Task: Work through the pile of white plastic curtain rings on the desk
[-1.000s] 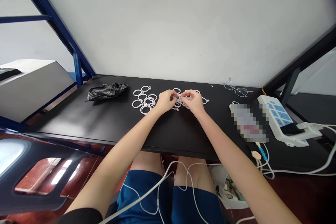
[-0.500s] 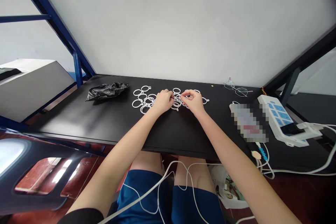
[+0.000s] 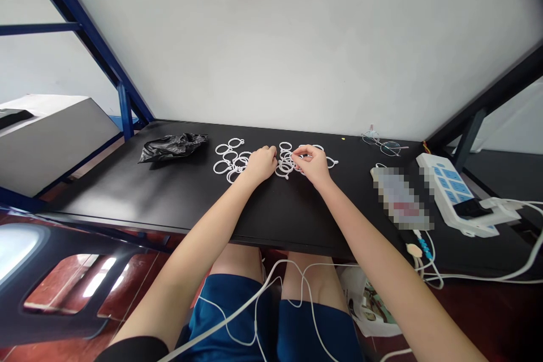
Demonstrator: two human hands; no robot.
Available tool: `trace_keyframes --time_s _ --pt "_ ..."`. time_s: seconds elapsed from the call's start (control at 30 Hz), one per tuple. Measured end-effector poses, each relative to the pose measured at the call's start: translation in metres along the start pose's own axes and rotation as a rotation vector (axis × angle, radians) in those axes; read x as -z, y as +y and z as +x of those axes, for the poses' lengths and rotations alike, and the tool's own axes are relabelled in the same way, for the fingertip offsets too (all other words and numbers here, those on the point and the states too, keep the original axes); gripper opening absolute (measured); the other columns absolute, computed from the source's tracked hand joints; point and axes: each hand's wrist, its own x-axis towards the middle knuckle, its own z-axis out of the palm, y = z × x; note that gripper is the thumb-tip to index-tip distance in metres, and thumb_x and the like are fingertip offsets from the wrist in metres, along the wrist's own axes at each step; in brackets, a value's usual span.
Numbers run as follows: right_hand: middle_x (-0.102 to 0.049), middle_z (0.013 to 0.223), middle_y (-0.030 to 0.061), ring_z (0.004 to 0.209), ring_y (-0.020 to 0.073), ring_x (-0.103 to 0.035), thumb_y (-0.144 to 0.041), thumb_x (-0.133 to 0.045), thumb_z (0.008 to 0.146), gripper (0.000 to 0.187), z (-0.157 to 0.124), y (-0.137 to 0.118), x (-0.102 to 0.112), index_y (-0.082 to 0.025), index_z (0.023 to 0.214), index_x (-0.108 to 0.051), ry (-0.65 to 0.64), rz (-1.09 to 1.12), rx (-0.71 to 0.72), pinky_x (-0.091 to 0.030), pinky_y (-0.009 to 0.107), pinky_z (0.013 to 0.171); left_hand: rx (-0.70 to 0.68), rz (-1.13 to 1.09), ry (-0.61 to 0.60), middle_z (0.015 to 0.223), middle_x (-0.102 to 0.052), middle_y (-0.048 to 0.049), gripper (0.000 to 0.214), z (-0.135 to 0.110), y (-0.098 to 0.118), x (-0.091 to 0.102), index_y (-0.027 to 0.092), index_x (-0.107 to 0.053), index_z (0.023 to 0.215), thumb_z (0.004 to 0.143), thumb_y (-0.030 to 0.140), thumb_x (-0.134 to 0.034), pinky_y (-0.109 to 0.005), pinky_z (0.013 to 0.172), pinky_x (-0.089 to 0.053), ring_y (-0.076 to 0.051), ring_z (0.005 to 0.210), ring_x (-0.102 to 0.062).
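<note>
White curtain rings [image 3: 229, 156], each with a small eyelet, lie in a loose heap on the black desk, left of my left hand [image 3: 262, 163]. That hand is closed, its fingers curled down at the heap's right side; what they grip, if anything, is hidden. Between my hands lies a second cluster of white rings [image 3: 285, 168], some overlapping. My right hand [image 3: 313, 163] pinches a white curtain ring between thumb and forefinger at this cluster. More rings [image 3: 331, 163] show behind and to the right of it, partly covered by the hand.
A crumpled black plastic bag [image 3: 173, 147] lies on the desk [image 3: 139, 192] at left. At right are eyeglasses [image 3: 384, 145], a blurred phone [image 3: 401, 198] on a cable, and a white power strip [image 3: 456, 192]. White cables [image 3: 271, 285] hang across my lap.
My left hand has shifted slightly left, widening the gap to my right hand and uncovering more of the middle rings. The right hand stays nearly still.
</note>
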Motion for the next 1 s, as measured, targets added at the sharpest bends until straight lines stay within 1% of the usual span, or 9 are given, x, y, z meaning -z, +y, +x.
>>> trace_keyframes --time_s 0.1,0.2,0.37,0.5,0.63,0.83,1.0 --pt "-0.067 0.08 0.0037 0.048 0.0123 -0.058 -0.035 -0.071 0.065 0.02 0.0 0.001 0.0 -0.02 0.072 -0.061 -0.002 0.001 0.004 -0.045 0.025 0.042 -0.012 0.002 0.003 0.093 -0.065 -0.0119 0.022 0.0 -0.001 0.001 0.016 -0.06 0.099 0.087 0.017 -0.042 -0.031 0.069 -0.044 -0.024 0.082 -0.062" --pt "-0.067 0.078 0.0034 0.048 0.0121 -0.058 -0.036 -0.071 0.065 0.02 0.0 0.001 0.0 -0.02 0.072 -0.061 -0.004 0.002 0.004 -0.044 0.025 0.042 -0.014 -0.023 0.002 0.087 -0.065 -0.0106 0.019 0.001 -0.002 0.0 0.017 -0.059 0.095 0.087 0.018 -0.043 -0.029 0.068 -0.043 -0.023 0.079 -0.062" --pt "-0.066 0.077 0.0031 0.048 0.0115 -0.058 -0.033 -0.07 0.066 0.018 -0.001 -0.001 0.0 -0.019 0.072 -0.061 -0.011 0.002 -0.004 -0.044 0.024 0.042 -0.038 -0.097 0.019 0.076 -0.064 -0.0092 0.015 0.003 -0.002 -0.005 0.018 -0.059 0.09 0.087 0.025 -0.046 -0.031 0.068 -0.043 -0.024 0.073 -0.062" --pt "-0.066 0.08 0.0032 0.047 0.0104 -0.057 -0.033 -0.07 0.067 0.018 -0.001 -0.001 0.0 -0.019 0.072 -0.061 -0.01 0.01 0.003 -0.044 0.024 0.042 -0.046 -0.108 0.027 0.07 -0.063 -0.0077 0.016 0.004 -0.003 -0.008 0.019 -0.06 0.084 0.087 0.029 -0.047 -0.03 0.067 -0.043 -0.024 0.07 -0.062" --pt "-0.066 0.083 0.0032 0.048 0.0104 -0.058 -0.033 -0.068 0.068 0.017 0.0 0.002 0.0 -0.019 0.074 -0.061 -0.015 0.001 0.005 -0.044 0.023 0.043 -0.057 -0.073 0.029 0.071 -0.064 -0.0067 0.018 0.005 -0.004 -0.009 0.019 -0.059 0.082 0.087 0.031 -0.047 -0.029 0.065 -0.042 -0.022 0.071 -0.063" --pt "-0.067 0.083 0.0034 0.048 0.0109 -0.058 -0.032 -0.067 0.068 0.016 0.001 0.004 0.0 -0.019 0.075 -0.061 -0.015 -0.012 0.006 -0.045 0.024 0.044 -0.053 0.041 0.013 0.075 -0.066 -0.0065 0.022 0.005 0.0 -0.006 0.019 -0.06 0.086 0.089 0.032 -0.043 -0.029 0.067 -0.042 -0.022 0.074 -0.064" --pt "-0.066 0.083 0.0035 0.049 0.0117 -0.059 -0.03 -0.066 0.068 0.013 0.0 0.003 -0.001 -0.02 0.075 -0.062 -0.015 -0.012 0.006 -0.044 0.024 0.043 -0.05 0.059 0.003 0.078 -0.067 -0.0072 0.024 0.004 0.002 -0.005 0.019 -0.061 0.09 0.091 0.032 -0.041 -0.029 0.068 -0.043 -0.023 0.076 -0.065"
